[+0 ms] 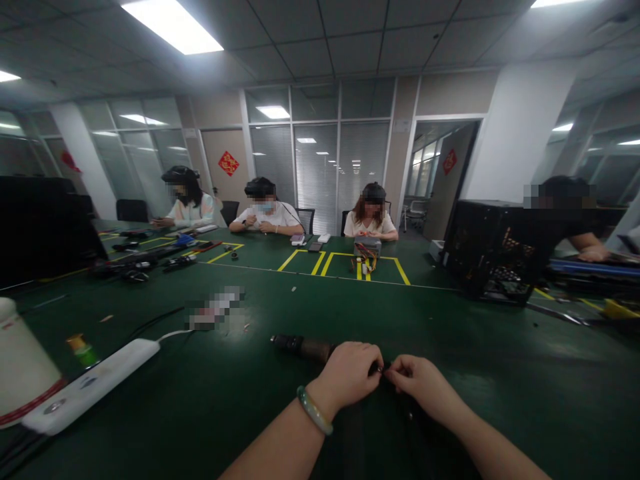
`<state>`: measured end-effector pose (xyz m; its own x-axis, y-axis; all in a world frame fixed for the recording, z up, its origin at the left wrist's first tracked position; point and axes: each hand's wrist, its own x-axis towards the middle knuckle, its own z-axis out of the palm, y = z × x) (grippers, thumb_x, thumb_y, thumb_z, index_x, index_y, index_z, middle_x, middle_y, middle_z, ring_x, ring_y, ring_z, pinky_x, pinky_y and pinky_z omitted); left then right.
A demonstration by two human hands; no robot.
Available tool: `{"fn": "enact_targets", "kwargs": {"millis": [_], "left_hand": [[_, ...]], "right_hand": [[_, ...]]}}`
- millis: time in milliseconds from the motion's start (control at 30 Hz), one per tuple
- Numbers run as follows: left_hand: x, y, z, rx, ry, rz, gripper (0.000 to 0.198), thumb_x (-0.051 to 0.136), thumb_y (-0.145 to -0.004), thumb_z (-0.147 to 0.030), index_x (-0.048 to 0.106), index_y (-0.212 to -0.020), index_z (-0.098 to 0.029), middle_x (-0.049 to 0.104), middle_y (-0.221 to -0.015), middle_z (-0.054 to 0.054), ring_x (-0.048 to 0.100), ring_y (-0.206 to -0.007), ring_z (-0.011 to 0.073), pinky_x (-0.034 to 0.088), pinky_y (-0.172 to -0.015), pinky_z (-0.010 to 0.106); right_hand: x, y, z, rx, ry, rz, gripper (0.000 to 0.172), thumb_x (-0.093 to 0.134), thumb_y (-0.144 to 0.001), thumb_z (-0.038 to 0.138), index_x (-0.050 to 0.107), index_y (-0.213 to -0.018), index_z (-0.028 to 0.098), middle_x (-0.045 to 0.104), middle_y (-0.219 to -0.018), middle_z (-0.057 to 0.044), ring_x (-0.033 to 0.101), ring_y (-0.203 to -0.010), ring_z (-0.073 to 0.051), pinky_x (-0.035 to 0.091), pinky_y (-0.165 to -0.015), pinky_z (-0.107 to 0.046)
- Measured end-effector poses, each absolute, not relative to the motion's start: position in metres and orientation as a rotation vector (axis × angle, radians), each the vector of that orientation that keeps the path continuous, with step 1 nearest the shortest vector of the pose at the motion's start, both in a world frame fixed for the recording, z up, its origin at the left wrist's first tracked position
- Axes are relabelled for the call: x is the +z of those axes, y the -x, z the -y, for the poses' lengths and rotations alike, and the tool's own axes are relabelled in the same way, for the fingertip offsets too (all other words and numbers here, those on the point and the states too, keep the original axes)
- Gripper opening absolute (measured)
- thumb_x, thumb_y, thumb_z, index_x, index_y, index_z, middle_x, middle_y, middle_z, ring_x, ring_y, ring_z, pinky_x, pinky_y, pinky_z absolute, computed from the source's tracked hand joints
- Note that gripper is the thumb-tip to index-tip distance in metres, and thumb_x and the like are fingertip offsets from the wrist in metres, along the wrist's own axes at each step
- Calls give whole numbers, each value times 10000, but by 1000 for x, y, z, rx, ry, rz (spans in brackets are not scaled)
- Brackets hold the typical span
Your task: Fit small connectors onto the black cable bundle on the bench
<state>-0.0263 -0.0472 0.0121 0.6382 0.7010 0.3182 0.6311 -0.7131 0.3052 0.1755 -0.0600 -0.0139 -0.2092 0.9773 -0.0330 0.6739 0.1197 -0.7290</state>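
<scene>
A dark, cylindrical electric screwdriver (311, 349) points to the left, its narrow metal tip away from my hands. Wrapped round its rear end is my left hand (350, 367), closed, with a pale green bangle at the wrist. My right hand (420, 383) is closed in a pinch close beside the left fingertips, at the screwdriver's rear end. What the right fingertips hold is small, dark and mostly hidden. Dark strips, hard to make out, lie on the green table (280, 413) below both hands.
To the left lie a white power strip (100, 383), a green-and-orange small object (83, 350) and a white container (20, 360). A black computer case (493, 253) stands at right. Several people sit around; a power supply (367, 247) with cables sits opposite.
</scene>
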Motion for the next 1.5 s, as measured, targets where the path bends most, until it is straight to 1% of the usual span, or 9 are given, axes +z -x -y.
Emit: {"fn": "enact_targets", "kwargs": {"millis": [233,367,467,567,800,933,1067,1300,1500], "left_hand": [[9,29,43,660,-2741,-1014,78,593,-835,-232,637,-899,-228,651,-999,-5,591,-946,172,392,-936,306],[13,29,46,641,-2708,-1102,124,605,-831,-259,610,-953,-241,649,-937,-16,597,-892,168,419,-855,292],[16,28,48,587,-2682,-1170,122,609,-827,-285,595,-938,-234,642,-905,-20,595,-858,164,421,-798,279],[18,27,49,569,-2678,-1157,92,606,-823,-275,596,-905,-233,641,-905,-22,591,-872,163,408,-822,285],[19,27,48,550,-2677,-1142,109,594,-828,-260,592,-934,-232,640,-923,-15,586,-897,171,401,-846,299],[16,27,47,565,-2665,-1187,140,604,-830,-278,585,-961,-233,639,-920,-17,588,-891,169,413,-835,292],[15,27,46,590,-2659,-1161,123,615,-829,-297,597,-930,-229,642,-910,-16,592,-877,169,416,-818,291],[17,28,46,553,-2706,-1112,78,588,-841,-250,618,-907,-222,649,-935,-12,593,-903,168,409,-842,298],[19,28,48,558,-2695,-1104,137,583,-833,-252,608,-965,-224,641,-975,4,585,-933,182,406,-859,303]], "right_hand": [[-14,-175,59,831,1576,1979,206,568,-858,337,658,-760,179,664,-659,4,587,-597,-143,350,-528,-209],[-11,-173,61,837,1591,1971,237,563,-865,362,659,-750,179,672,-674,1,581,-585,-139,344,-527,-212],[-10,-173,61,834,1592,1971,233,566,-863,370,665,-766,183,674,-679,-1,582,-594,-144,348,-525,-214],[-10,-174,61,853,1597,1972,225,568,-862,370,665,-777,186,677,-685,-2,585,-590,-144,352,-522,-215],[-11,-176,62,903,1591,1956,236,563,-874,397,676,-824,197,685,-717,1,602,-619,-148,367,-532,-213],[-7,-174,64,892,1606,1945,254,557,-875,403,676,-801,192,686,-711,-3,598,-618,-147,360,-530,-213],[-7,-173,63,900,1601,1949,233,563,-868,376,675,-800,184,685,-705,-6,592,-600,-143,352,-524,-212],[-12,-172,63,845,1563,1979,205,570,-857,348,672,-776,190,676,-681,6,591,-601,-143,357,-532,-209],[-9,-171,66,817,1564,1973,214,570,-855,360,680,-781,191,675,-668,5,596,-595,-146,351,-520,-214]]}}
